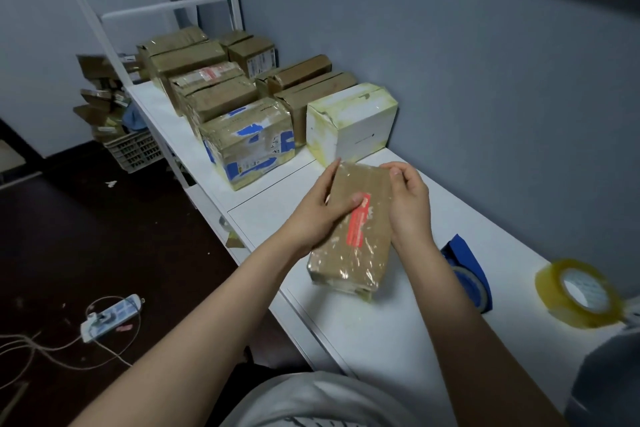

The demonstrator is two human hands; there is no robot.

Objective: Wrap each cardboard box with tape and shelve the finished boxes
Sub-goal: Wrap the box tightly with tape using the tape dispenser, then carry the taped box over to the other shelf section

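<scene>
A flat brown cardboard box (360, 253) with a red label and shiny clear tape stands tilted on its near end on the white table (388, 333). My left hand (322, 208) grips its left edge, thumb pressed on the top face by the label. My right hand (408, 201) holds the right edge, fingers curled over the far corner. A roll of clear yellowish tape (578, 291) lies on the table at the right, and a blue tape dispenser (467, 274) sits just right of my right wrist.
Several taped boxes stand in rows at the table's far end, among them a blue-marked box (249, 146) and a white box (353, 121). A white shelf frame (166, 7) rises behind them. A crate of boxes (135, 146) and a power strip (110, 317) lie on the dark floor at left.
</scene>
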